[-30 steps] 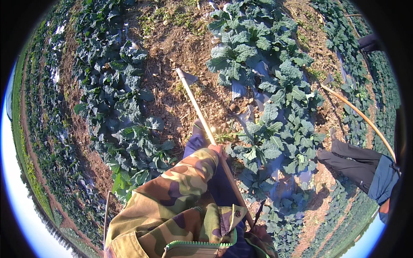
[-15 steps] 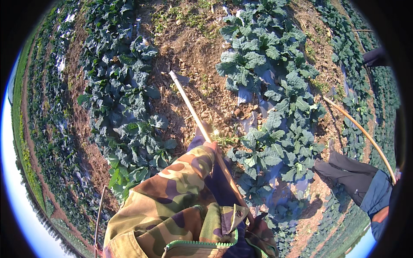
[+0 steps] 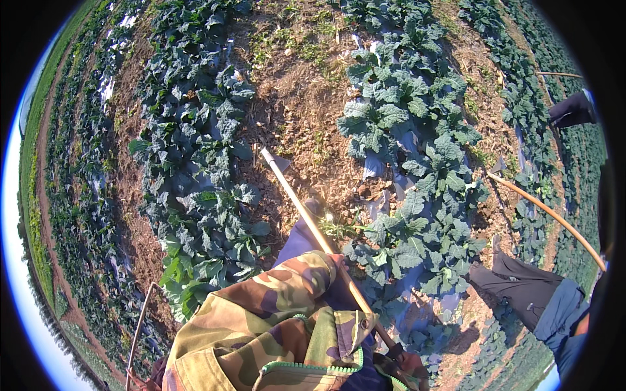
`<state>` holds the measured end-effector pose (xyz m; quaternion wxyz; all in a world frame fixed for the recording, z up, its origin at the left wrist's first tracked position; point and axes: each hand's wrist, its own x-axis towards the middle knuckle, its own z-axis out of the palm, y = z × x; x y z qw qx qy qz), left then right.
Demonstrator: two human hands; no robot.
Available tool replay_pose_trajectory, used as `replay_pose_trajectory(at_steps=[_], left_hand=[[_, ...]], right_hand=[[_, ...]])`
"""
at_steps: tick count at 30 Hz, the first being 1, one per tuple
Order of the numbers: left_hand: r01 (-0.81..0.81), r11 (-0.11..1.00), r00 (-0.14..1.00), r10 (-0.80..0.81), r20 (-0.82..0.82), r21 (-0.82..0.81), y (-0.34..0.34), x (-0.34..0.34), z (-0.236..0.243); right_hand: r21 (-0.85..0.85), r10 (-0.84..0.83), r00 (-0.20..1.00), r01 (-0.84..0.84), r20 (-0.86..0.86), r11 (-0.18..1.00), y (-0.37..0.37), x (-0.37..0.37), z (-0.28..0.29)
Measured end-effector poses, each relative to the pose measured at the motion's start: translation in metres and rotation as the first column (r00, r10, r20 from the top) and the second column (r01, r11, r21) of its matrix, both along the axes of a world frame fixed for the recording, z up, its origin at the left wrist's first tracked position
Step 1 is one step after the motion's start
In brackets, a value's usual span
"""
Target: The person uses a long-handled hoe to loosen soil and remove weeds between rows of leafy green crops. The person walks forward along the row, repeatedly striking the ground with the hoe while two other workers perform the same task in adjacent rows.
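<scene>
A hoe (image 3: 304, 213) with a pale wooden handle slants across the furrow, its grey metal blade (image 3: 280, 163) at the far end over the soil. My left hand (image 3: 336, 259) is closed round the middle of the handle, mostly covered by the camouflage sleeve (image 3: 274, 287). Down by my jacket, the near end of the handle runs into my right hand (image 3: 405, 362), which is dark with shadow and closed at the handle; its separate fingers do not show. Beneath the handle, part of my dark blue trouser leg (image 3: 295, 242) is visible.
Leafy kale rows flank the furrow, left (image 3: 195, 143) and right (image 3: 417, 150), with plastic sheeting (image 3: 373, 165) under the right one. Another person in dark trousers (image 3: 515, 287) stands right with a long-handled tool (image 3: 554, 218). A thin pole (image 3: 140, 322) stands lower left.
The hoe has come nearer to me, its blade drawn back along the furrow. My left hand and sleeve have moved nearer with it. The whole view has shifted slightly.
</scene>
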<state>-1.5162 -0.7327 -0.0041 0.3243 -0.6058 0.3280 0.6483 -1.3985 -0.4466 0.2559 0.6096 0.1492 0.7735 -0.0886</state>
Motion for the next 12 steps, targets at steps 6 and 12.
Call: replay_pose_trajectory(at_steps=[6, 12], left_hand=[[-0.104, 0.995, 0.993, 0.104, -0.060, -0.004, -0.005, -0.050, 0.014], [0.142, 0.981, 0.951, -0.097, -0.293, 0.135, 0.028, -0.117, 0.021]], right_hand=[[0.018, -0.082, 0.969, 0.089, -0.233, 0.996, -0.038, -0.048, 0.022], [-0.362, -0.526, 0.638, 0.381, -0.563, 0.850, -0.034, -0.078, 0.073]])
